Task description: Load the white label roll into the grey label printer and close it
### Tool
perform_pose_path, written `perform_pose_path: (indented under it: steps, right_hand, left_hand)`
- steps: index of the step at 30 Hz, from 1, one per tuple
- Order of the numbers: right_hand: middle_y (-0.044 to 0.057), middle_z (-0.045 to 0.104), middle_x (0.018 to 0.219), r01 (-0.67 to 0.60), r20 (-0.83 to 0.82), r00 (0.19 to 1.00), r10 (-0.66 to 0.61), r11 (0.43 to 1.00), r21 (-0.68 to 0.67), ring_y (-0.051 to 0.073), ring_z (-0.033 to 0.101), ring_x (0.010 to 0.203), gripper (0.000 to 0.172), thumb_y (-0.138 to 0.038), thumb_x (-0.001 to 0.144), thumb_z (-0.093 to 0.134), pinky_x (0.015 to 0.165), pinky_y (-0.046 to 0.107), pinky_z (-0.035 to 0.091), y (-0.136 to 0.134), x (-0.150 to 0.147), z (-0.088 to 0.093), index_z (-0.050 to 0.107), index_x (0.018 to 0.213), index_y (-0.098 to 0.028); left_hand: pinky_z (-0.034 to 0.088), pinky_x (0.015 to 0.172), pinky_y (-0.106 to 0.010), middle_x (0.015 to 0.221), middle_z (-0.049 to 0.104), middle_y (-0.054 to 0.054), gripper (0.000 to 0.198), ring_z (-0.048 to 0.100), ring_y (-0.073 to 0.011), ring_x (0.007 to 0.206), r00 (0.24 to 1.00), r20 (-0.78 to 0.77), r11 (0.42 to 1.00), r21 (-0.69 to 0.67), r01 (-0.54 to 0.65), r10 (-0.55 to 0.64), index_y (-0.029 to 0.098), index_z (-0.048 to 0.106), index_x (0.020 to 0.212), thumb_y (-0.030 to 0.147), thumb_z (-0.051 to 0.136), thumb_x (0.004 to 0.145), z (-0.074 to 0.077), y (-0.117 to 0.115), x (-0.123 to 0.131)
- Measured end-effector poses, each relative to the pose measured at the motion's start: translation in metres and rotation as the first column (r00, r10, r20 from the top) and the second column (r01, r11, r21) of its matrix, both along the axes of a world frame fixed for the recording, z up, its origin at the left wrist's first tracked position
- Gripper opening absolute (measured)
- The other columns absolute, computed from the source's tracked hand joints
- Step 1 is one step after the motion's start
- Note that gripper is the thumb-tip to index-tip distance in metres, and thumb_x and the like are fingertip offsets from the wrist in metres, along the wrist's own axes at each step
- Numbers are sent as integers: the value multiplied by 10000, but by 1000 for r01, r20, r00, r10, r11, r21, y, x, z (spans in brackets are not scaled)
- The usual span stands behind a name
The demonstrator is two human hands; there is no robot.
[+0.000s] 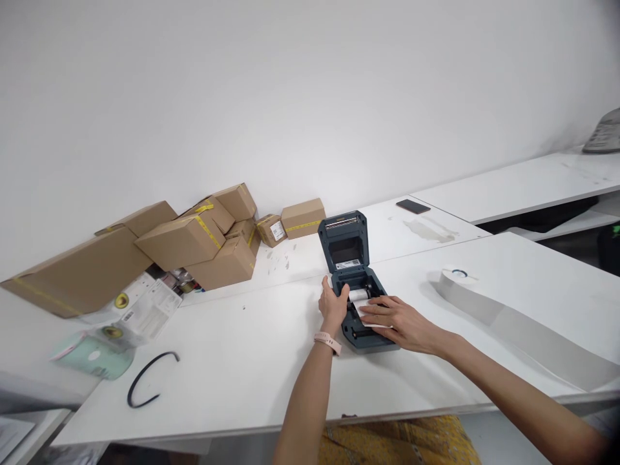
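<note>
A dark blue label printer [349, 255] sits on the white table [232, 361] with its lid raised. A white paper roll [359, 295] lies inside it. My left hand [332, 308] clasps the printer's left side, thumb near the roll; a pink band is on that wrist. My right hand [394, 319] lies flat with fingers stretched out over the white paper at the printer's front.
Several cardboard boxes [194, 242] are piled at the back left, above printed packets [145, 310]. A green roll [94, 356] and a black curved cable [145, 378] lie at the left. A white tape roll [458, 276] with a long unrolled strip lies right. A phone [413, 206] rests behind.
</note>
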State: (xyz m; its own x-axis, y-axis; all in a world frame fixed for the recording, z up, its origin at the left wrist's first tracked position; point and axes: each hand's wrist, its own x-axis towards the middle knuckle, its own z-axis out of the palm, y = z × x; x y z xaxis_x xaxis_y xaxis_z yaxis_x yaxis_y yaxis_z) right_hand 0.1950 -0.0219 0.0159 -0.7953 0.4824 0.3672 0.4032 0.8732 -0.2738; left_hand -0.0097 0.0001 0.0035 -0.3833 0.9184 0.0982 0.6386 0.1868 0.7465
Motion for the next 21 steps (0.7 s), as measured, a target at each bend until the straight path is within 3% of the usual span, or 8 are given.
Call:
perform_pose_path:
  steps: [6, 11, 21]
  right_hand:
    - [36, 623, 1336, -36, -51, 998, 34, 999, -33, 235, 550, 1235, 343, -307, 977, 453, 1058, 446, 398, -6, -9, -4, 647, 1259, -293]
    - [65, 583, 1379, 57, -64, 996, -55, 998, 30, 268, 536, 1256, 385, -261, 897, 550, 1101, 538, 336, -15, -5, -18, 624, 1274, -289]
    - [70, 622, 1330, 119, -191, 976, -103, 990, 75, 237, 551, 1264, 361, -257, 946, 504, 1098, 504, 402, -30, 6, -37, 608, 1290, -290]
  left_hand:
    - [397, 1017, -390, 1325, 606, -145, 699, 557, -294, 1231, 1000, 5, 1000, -1, -3, 3, 182, 329, 1455, 513, 524, 871, 0, -1, 0]
    - [396, 1018, -399, 1345, 589, -157, 717, 535, -304, 1257, 1000, 14, 1000, -6, 6, -6, 177, 317, 1462, 527, 516, 870, 1, -1, 0]
    - [389, 1030, -386, 1346, 595, -129, 695, 529, -292, 1266, 1000, 20, 1000, -16, -16, 17, 221, 353, 1444, 542, 539, 856, 0, -1, 1]
